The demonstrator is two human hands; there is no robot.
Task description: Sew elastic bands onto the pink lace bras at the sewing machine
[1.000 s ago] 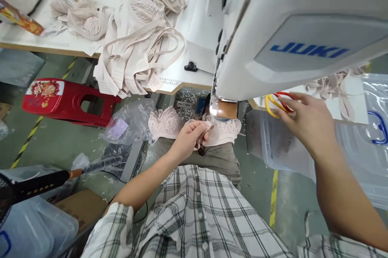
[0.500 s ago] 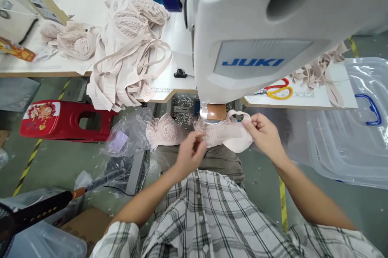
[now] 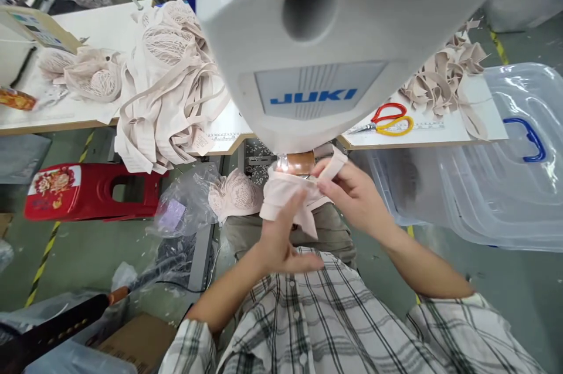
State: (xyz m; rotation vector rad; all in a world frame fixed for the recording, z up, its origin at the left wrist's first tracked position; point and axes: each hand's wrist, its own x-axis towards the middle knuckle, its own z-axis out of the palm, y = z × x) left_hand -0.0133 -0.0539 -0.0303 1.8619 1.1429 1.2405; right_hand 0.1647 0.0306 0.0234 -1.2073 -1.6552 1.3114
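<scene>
A pale pink lace bra [image 3: 285, 189] lies over my lap, under the head of the white JUKI sewing machine [image 3: 308, 57]. One lace cup rests at the left, while the band is folded up in front of the brown piece [image 3: 300, 163] at the needle area. My right hand [image 3: 356, 195] pinches a pale strap of the bra between thumb and fingers, its end sticking up. My left hand [image 3: 284, 245] has its thumb spread wide, with its fingers against the folded band. The needle is hidden behind the machine head.
Heaped pale bras [image 3: 169, 81] hang over the table's left edge. Red-and-yellow-handled scissors [image 3: 387, 120] and a pile of strips [image 3: 444, 78] lie on the right. A red stool [image 3: 92, 191] stands left, a clear plastic bin [image 3: 505, 186] right, and a dark pole [image 3: 70, 318] lower left.
The band has come leftward and is folded over in front of the machine. My right hand has moved left with the strap; my left hand has opened, thumb out. The view has shifted.
</scene>
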